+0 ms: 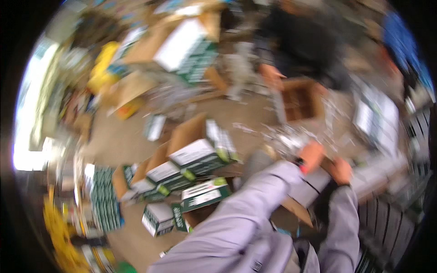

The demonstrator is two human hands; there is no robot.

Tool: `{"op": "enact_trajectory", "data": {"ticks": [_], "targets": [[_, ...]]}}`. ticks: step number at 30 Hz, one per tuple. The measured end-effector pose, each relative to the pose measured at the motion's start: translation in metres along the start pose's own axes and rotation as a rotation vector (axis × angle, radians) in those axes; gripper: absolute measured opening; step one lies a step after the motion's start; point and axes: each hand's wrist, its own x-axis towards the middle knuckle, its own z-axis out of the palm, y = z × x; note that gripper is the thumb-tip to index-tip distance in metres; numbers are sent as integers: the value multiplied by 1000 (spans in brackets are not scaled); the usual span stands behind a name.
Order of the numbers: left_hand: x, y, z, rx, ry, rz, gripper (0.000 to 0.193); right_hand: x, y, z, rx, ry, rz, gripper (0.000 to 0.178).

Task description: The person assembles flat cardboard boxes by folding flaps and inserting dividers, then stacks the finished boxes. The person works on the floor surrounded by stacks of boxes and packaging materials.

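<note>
My left hand, with a dark band and a red spot at its wrist, reaches across to the right of the view. Close beside it is my right hand. Both look curled, with a small brownish thing between them that motion blur keeps me from naming. Just below the hands stands a pale carton, with a brown cardboard flap sticking out. Whether my fingers touch this carton I cannot tell. White shreds lie scattered beyond my left hand.
Open green-and-white cartons stand in a row to the left, near a smaller box. Across from me, a person in dark clothes has hands at an open brown box. Stacked cartons and pale boxes flank the area.
</note>
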Motion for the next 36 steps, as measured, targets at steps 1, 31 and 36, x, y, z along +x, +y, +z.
{"op": "enact_trajectory", "data": {"ticks": [1, 31, 36], "targets": [[-7, 1, 17, 42, -64, -51, 29, 7, 4, 22, -57, -28, -9, 51], [-165, 25, -46, -80, -376, -606, 24, -242, -39, 22, 620, 316, 634, 87], [-187, 37, -36, -111, -373, -674, 30, -228, -18, 22, 550, 204, 673, 54]]}}
